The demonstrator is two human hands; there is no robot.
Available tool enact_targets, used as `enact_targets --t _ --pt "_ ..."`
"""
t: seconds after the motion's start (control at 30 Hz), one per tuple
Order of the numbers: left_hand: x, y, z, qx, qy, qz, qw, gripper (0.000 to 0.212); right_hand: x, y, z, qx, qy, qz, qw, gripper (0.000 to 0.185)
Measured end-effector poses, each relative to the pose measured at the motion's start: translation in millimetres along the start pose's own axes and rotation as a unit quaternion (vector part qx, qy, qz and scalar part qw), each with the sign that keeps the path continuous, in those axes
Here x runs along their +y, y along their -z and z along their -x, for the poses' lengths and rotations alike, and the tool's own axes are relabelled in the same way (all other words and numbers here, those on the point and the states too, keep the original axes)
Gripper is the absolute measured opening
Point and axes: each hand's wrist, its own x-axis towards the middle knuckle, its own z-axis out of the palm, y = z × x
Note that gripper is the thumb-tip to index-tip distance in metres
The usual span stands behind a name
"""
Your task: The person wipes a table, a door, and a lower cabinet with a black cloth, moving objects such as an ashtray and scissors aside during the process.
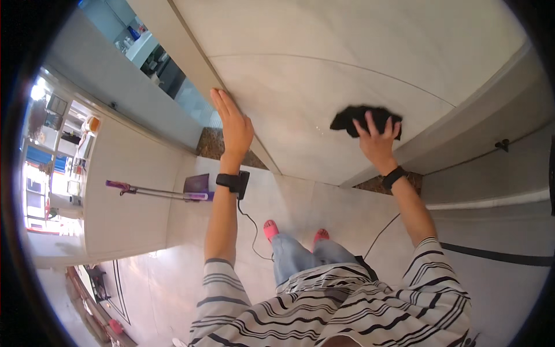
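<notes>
A black cloth lies bunched against the upright cream marble-look wall, with my right hand spread over it and pressing it to the surface. Several small pale specks sit on the wall just left of the cloth. At the wall's left edge, my left hand rests flat along the corner trim, fingers straight and close together, holding nothing. Both wrists wear black bands; a small black device with a cable hangs at the left one.
A purple long-handled dustpan stands on the pale tiled floor at left. Brown stone thresholds mark openings on both sides. A wall-mounted door stop is at right. Cluttered shelves stand far left. Cables hang near my legs.
</notes>
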Motion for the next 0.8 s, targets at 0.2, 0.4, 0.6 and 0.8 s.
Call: enact_targets --t 0.2,0.4,0.6,0.8 --pt "-11.4 -13.6 8.5 -0.002 0.006 -0.014 1.0 0.08 16.9 23.1 -17.1 -0.004 0.024 -0.007 1.0 0.041" --pt "-21.0 -0.5 12.5 0.021 0.022 0.064 0.997 0.086 -26.8 49.3 -150.9 0.16 -0.127 -0.048 0.978 0.057" --pt "-34.7 11.5 13.2 -0.008 0.001 0.104 0.995 0.086 -149.4 -30.4 -94.4 -0.021 0.058 -0.047 0.997 0.043" --pt "-47.7 18.7 15.3 -0.067 -0.02 0.112 0.991 0.085 -163.1 -43.8 -61.2 -0.106 0.142 -0.111 0.978 0.044"
